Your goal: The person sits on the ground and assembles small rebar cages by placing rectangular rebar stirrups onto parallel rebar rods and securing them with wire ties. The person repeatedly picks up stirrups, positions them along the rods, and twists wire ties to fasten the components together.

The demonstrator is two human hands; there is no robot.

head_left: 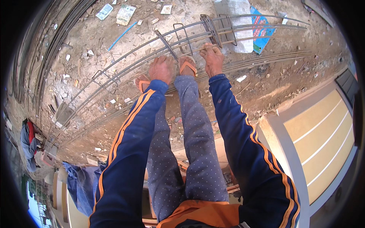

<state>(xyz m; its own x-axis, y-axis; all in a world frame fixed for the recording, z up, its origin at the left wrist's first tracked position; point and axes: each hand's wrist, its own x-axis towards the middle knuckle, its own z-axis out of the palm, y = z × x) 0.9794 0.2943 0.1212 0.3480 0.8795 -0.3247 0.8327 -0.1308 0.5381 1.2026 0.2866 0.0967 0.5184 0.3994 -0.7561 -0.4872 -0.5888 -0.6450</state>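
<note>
A long cage of steel reinforcing bars [125, 55] stretches across the ground in front of me, with square wire stirrups [183, 38] around it. Fingers curled down, my left hand [161, 69] is at the cage's near side, by a slanting stirrup [165, 43]; what lies under its fingers is hidden. My right hand [212, 59] is closed on a near bar of the cage, just below a tight bunch of stirrups [211, 30]. Between the hands, my sandalled foot [187, 66] stands against the bars.
More loose bars [262, 60] lie along the cage's near side, and a curved bundle of rods [49, 41] at the far left. A white sack [241, 41] and blue printed sheet [262, 30] lie under the cage's right part. A tan wall [319, 140] rises at the right.
</note>
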